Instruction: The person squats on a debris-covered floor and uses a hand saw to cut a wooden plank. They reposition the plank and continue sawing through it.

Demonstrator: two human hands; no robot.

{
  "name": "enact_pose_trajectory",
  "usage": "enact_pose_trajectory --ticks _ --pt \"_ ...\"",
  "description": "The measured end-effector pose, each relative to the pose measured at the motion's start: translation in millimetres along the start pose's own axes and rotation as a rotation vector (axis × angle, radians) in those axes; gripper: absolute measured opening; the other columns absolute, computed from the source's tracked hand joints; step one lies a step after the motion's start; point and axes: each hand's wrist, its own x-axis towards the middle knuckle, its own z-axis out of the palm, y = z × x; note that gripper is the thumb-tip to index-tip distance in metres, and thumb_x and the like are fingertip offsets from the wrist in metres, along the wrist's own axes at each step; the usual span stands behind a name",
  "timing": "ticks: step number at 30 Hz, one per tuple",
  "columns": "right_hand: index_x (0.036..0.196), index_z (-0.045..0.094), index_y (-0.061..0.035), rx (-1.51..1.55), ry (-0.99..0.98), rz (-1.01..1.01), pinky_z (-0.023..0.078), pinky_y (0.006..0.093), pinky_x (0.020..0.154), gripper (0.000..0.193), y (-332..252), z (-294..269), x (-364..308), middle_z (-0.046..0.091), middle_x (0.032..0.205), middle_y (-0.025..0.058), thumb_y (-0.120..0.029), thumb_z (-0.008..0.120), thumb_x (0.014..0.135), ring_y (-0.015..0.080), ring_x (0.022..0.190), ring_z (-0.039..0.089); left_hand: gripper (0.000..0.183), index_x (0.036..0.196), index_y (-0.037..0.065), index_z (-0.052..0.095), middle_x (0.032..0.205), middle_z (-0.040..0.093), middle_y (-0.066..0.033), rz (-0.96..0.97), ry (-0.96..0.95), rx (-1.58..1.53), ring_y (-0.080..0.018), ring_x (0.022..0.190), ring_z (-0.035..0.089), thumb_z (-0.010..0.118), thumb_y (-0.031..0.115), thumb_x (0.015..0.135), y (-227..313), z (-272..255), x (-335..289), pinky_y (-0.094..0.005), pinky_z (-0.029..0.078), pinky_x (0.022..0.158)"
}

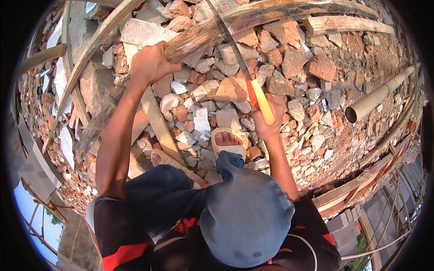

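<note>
My left hand (151,65) is wrapped round the near left end of a weathered wooden beam (271,16), which runs across the top of the head view above the rubble. In my right hand (270,118) is the orange and yellow handle of a handsaw (262,101). Its long thin blade slants up and to the left, lying across the beam to the right of my left hand. Whether the teeth have cut into the wood is too small to tell.
Broken bricks and concrete chunks (230,89) cover the ground around my sandalled feet (228,139). A narrow plank (158,122) leans between them and the left arm. Long curved-looking poles (86,54) stand left. A hollow bamboo pole (379,97) and another timber (348,25) lie right.
</note>
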Motion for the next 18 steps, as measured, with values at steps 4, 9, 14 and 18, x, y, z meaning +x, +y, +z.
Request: enact_pose_trajectory --ticks 4,9,14,18 --pt "0.073 0.063 0.0022 0.006 -0.066 0.044 0.042 0.0306 0.050 0.011 -11 -21 -49 0.052 0.054 0.0116 -0.009 0.062 0.072 0.0200 0.046 0.056 0.061 0.104 0.000 0.074 0.087 0.076 -0.0200 -0.055 -0.126 -0.055 -0.0333 0.084 0.075 0.081 0.044 0.063 -4 -5 -16 -0.0450 0.059 0.080" --pt "0.071 0.062 0.0023 0.022 -0.108 0.087 0.040 0.0313 0.049 0.012 -14 -48 -49 0.051 0.055 0.0093 -0.009 0.064 0.073 0.0156 0.047 0.052 0.062 0.100 -0.002 0.073 0.090 0.075 -0.0241 -0.036 -0.021 0.038 -0.0385 0.085 0.073 0.080 0.046 0.060 -5 -13 9 -0.0474 0.058 0.080" --pt "0.073 0.061 0.0025 0.045 -0.055 -0.003 0.043 0.0348 0.053 0.011 -19 -35 -34 0.056 0.059 0.0125 -0.008 0.065 0.076 0.0215 0.050 0.056 0.064 0.104 -0.001 0.072 0.092 0.074 -0.0252 -0.022 0.001 0.034 -0.0393 0.090 0.073 0.079 0.044 0.060 -22 -25 14 -0.0475 0.056 0.083" --pt "0.074 0.060 0.0014 0.053 -0.064 0.033 0.044 0.0375 0.053 0.013 -9 -40 -48 0.056 0.059 0.0145 -0.009 0.068 0.076 0.0285 0.050 0.057 0.068 0.108 -0.001 0.072 0.094 0.074 -0.0258 0.014 -0.008 0.008 -0.0401 0.092 0.073 0.080 0.046 0.060 -15 -21 16 -0.0472 0.056 0.085"
